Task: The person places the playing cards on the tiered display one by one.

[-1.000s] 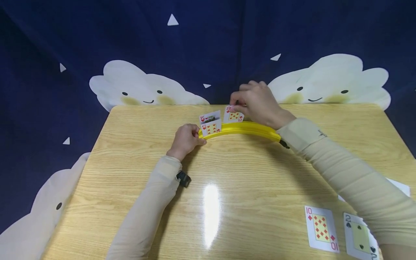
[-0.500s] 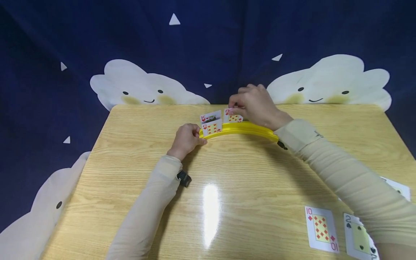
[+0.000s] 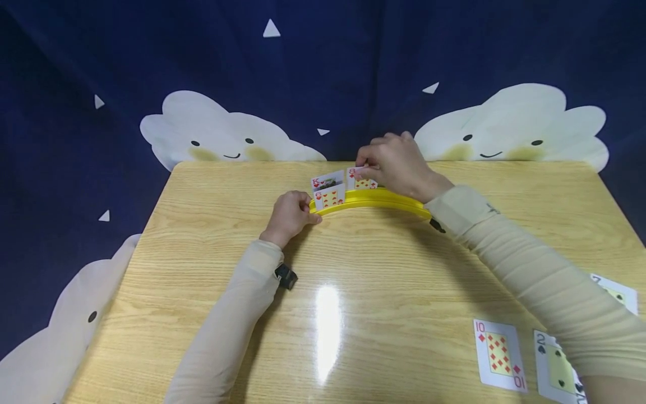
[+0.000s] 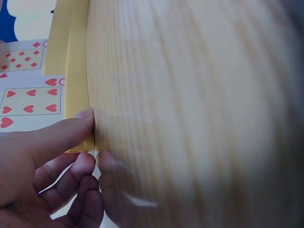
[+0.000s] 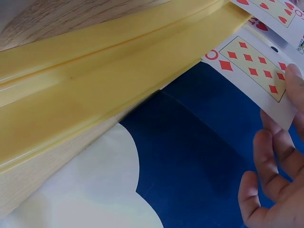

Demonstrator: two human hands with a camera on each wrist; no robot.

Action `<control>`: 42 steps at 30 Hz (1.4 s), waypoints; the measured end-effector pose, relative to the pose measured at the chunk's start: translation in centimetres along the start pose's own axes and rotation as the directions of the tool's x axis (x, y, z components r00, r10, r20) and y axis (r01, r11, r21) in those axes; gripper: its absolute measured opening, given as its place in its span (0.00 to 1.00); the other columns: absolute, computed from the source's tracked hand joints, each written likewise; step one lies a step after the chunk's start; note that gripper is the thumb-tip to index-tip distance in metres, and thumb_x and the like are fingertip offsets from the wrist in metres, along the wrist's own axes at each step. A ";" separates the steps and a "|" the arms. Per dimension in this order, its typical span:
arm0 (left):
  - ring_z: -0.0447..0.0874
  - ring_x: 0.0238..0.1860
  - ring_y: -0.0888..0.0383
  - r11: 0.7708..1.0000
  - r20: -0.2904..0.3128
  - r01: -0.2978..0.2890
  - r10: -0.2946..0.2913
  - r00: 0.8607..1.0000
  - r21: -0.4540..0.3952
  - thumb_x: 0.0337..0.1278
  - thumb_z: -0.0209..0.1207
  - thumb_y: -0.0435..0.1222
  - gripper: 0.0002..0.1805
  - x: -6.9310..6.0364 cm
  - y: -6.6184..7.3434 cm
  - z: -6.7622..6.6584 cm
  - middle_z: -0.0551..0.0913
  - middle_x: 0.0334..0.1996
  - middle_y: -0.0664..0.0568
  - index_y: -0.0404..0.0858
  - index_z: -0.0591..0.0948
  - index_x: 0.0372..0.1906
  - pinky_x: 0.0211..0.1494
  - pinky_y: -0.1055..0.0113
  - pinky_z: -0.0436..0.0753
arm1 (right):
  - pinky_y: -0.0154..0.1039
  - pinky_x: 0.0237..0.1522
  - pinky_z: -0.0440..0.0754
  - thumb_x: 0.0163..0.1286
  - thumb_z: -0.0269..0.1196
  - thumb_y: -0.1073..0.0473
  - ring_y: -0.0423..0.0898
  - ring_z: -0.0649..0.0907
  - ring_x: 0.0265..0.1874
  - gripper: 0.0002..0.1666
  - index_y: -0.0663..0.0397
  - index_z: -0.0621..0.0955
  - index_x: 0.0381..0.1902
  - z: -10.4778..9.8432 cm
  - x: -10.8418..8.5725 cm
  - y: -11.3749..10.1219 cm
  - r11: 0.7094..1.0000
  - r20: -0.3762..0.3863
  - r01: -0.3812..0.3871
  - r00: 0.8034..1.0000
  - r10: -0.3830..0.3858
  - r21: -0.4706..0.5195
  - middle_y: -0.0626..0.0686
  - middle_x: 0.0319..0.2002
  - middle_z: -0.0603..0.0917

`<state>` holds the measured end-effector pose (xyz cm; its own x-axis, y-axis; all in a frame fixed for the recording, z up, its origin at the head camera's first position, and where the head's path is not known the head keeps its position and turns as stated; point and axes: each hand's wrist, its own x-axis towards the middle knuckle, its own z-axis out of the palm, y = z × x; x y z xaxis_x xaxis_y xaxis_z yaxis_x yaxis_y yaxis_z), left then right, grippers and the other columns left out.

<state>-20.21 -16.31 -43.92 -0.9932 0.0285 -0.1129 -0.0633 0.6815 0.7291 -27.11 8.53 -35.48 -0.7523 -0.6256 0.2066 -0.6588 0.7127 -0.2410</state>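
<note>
The eight of diamonds (image 3: 364,183) stood upright at the rear of the curved yellow card holder (image 3: 378,198), right of the king of hearts (image 3: 317,183) and six of hearts (image 3: 330,198). Fingers of the right hand (image 3: 398,165) pinched its upper part; those of the left hand (image 3: 289,216) clamped the holder's end. Insertion appeared in hand; seating was unconfirmed. The next move likely called for gentle downward pressure, then release.
</note>
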 end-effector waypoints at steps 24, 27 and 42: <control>0.71 0.34 0.53 1.000 0.003 -0.006 0.006 1.000 -0.002 0.57 0.80 0.28 0.15 -0.2 0.0 -0.2 0.76 0.27 0.50 0.32 0.82 0.37 0.43 0.62 0.69 | 0.61 0.49 0.72 0.61 0.84 0.45 0.62 0.81 0.48 0.38 0.56 0.85 0.62 -1.6 -6.1 0.9 1.000 -0.073 -0.012 0.997 0.012 -0.005 0.59 0.48 0.88; 0.71 0.34 0.53 1.000 0.001 -0.002 0.002 1.000 -0.008 0.56 0.81 0.28 0.15 -0.1 0.0 -0.1 0.76 0.28 0.50 0.32 0.82 0.37 0.43 0.63 0.70 | 0.61 0.51 0.72 0.61 0.85 0.45 0.63 0.81 0.50 0.42 0.57 0.82 0.67 -1.6 -6.9 1.0 0.999 -0.084 -0.036 0.996 0.036 0.004 0.60 0.51 0.87; 0.71 0.32 0.54 1.000 -0.002 -0.020 0.020 1.000 -0.018 0.55 0.81 0.27 0.15 0.0 -0.2 0.1 0.76 0.27 0.51 0.32 0.83 0.37 0.41 0.63 0.70 | 0.55 0.45 0.72 0.66 0.81 0.56 0.57 0.87 0.42 0.24 0.56 0.87 0.56 -2.3 -11.0 1.6 1.000 -0.179 0.020 0.984 -0.017 0.013 0.55 0.42 0.90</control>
<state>-20.16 -16.44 -44.12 -0.9945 0.0403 -0.0966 -0.0451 0.6678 0.7429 -19.84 17.29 -35.91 -0.7295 -0.5708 0.3768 -0.6733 0.6962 -0.2489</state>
